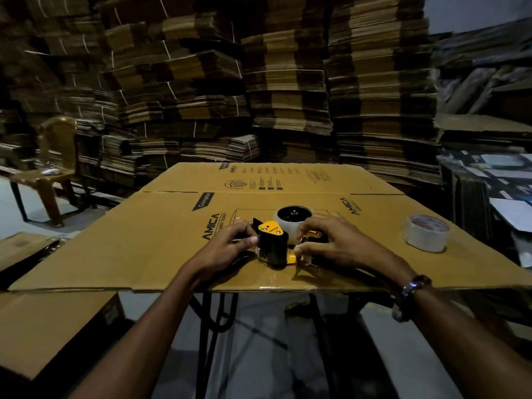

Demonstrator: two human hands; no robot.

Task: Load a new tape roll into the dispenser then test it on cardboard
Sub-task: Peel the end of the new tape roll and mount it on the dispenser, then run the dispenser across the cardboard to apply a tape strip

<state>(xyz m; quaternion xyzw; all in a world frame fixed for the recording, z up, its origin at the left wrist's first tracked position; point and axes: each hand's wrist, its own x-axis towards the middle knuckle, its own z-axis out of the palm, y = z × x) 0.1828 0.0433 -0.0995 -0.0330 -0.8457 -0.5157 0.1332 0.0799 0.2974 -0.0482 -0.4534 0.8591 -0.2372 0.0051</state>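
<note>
Tape dispenser [273, 246], black with orange plates, lies on its side on a flattened cardboard sheet [161, 249], close to the sheet's near edge and about midway along it. A clear tape roll [293, 226] sits on the dispenser's black hub, on the far side of the handle, its open core facing up. To the left of the dispenser, the left hand [230, 249] grips the black part of the body, fingers curled over the top and thumb pressed against the handle's side. To the right of the dispenser, the right hand [331, 243] is closed down over the front end, fingertips pinching at the orange plate and what looks like a shiny loose strip of tape there; whether the fingers actually hold the strip cannot be told. A bracelet [414, 283] circles the right wrist. Further right of the dispenser, well apart from it and near the sheet's right side, a second tape roll [425, 232] lies flat on the cardboard. The sheet carries printed lettering, "AMICA" and "Crompton", beyond and left of the dispenser. Below the dispenser's edge of the sheet, dark frame legs [213, 318] show under it. Far left of the dispenser stands a brown plastic chair [51, 168], and behind everything rise tall stacks of flattened cartons [288, 96].
</note>
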